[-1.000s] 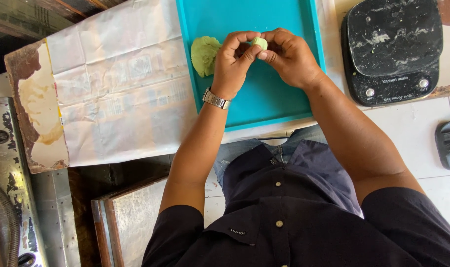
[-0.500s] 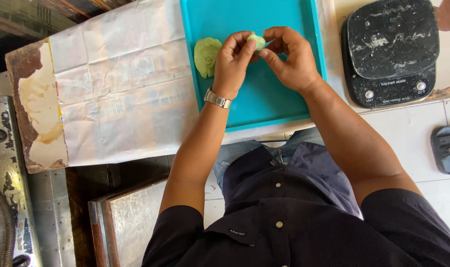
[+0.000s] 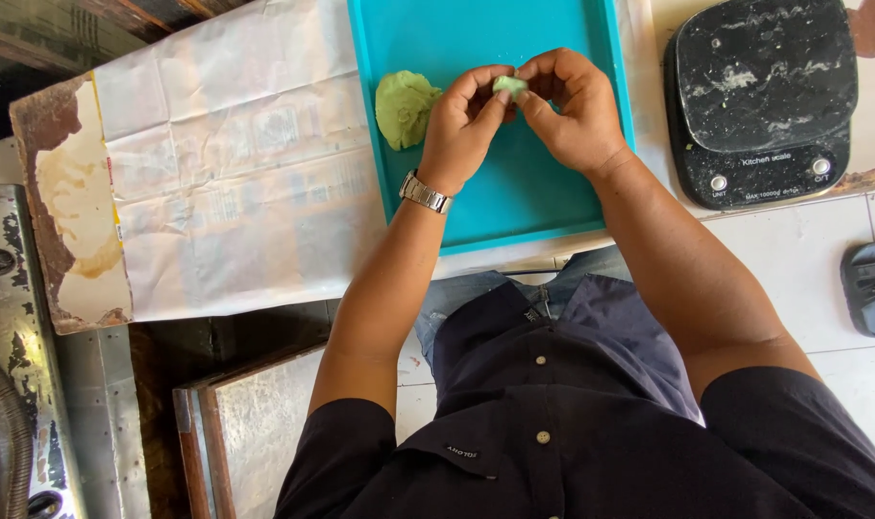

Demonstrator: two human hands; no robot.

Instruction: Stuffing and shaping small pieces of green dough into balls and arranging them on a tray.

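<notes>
A small piece of pale green dough (image 3: 508, 86) is pinched between the fingertips of both my hands above a turquoise tray (image 3: 514, 192). My left hand (image 3: 464, 125), with a metal watch on the wrist, grips it from the left. From the right, my right hand (image 3: 574, 108) holds the same piece. A larger lump of green dough (image 3: 405, 108) lies on the tray just left of my left hand.
A black kitchen scale (image 3: 762, 96) dusted with flour stands right of the tray. Creased white paper (image 3: 235, 183) covers the table to the left. A dark sandal (image 3: 872, 286) lies on the tiled floor at right. A metal tray (image 3: 255, 432) leans below the table.
Both hands stay together on the small dough piece, with the fingers shifting slightly as they work it. The view has moved a little.
</notes>
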